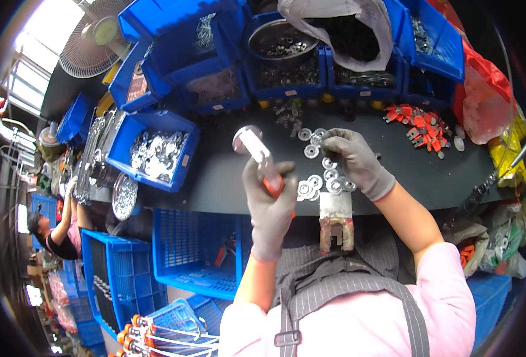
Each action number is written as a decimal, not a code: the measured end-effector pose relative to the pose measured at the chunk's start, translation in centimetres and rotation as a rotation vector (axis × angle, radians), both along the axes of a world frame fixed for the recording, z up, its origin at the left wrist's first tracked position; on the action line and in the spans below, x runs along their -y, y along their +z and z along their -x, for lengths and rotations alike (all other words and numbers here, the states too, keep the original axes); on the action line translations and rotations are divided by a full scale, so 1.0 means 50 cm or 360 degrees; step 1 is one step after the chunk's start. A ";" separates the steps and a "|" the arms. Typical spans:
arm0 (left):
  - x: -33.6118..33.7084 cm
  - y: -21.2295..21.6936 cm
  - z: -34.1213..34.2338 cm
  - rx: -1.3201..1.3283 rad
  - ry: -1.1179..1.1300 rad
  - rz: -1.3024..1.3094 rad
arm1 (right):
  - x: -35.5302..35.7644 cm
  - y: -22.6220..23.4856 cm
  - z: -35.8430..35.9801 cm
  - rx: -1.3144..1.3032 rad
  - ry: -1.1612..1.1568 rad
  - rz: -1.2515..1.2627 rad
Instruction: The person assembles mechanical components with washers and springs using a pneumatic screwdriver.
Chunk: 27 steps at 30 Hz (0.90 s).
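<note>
My left hand (pixel 267 211), in a grey glove, is raised over the table's front edge. It is closed around a metal bracket with an orange part (pixel 273 185), and a round disc (pixel 248 138) sits at the bracket's upper end. My right hand (pixel 358 163), gloved too, has its fingers drawn together over loose silver ring-shaped discs (pixel 312 152); what its fingertips hold is hidden. More such discs (pixel 334 185) lie below that hand and toward the left one. Just in front of me, a metal block with a forked end (pixel 336 214) stands at the table edge.
Blue bins (pixel 286 80) of small hardware line the back. Another blue bin (pixel 176 152) of metal parts stands left, with orange clips (pixel 420 128) at right. A blue crate (pixel 197 253) sits below the table edge. A fan (pixel 93 41) and another person (pixel 60 235) are far left.
</note>
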State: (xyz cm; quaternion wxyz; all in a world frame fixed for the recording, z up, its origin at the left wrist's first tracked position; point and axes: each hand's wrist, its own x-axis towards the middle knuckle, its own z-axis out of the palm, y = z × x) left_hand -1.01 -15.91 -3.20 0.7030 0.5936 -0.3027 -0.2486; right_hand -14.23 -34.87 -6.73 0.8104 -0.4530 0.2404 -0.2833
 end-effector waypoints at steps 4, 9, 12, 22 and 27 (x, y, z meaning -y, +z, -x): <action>0.051 -0.009 0.000 -0.0224 -0.0101 0.0239 | -0.061 0.002 0.020 0.0305 0.0222 0.0138; 0.063 -0.011 0.006 -0.0209 -0.0155 0.0256 | -0.084 -0.015 0.013 0.0431 0.0268 0.0213; 0.060 -0.019 -0.001 -0.0179 -0.0163 0.0228 | -0.088 -0.019 0.007 0.0404 0.0284 -0.0382; 0.059 -0.075 -0.014 0.0375 -0.0005 0.0111 | -0.097 0.028 0.009 -0.0342 0.0311 0.0219; 0.053 -0.082 -0.017 0.0507 0.0015 0.0054 | -0.120 0.026 0.010 -0.0554 0.0059 0.0920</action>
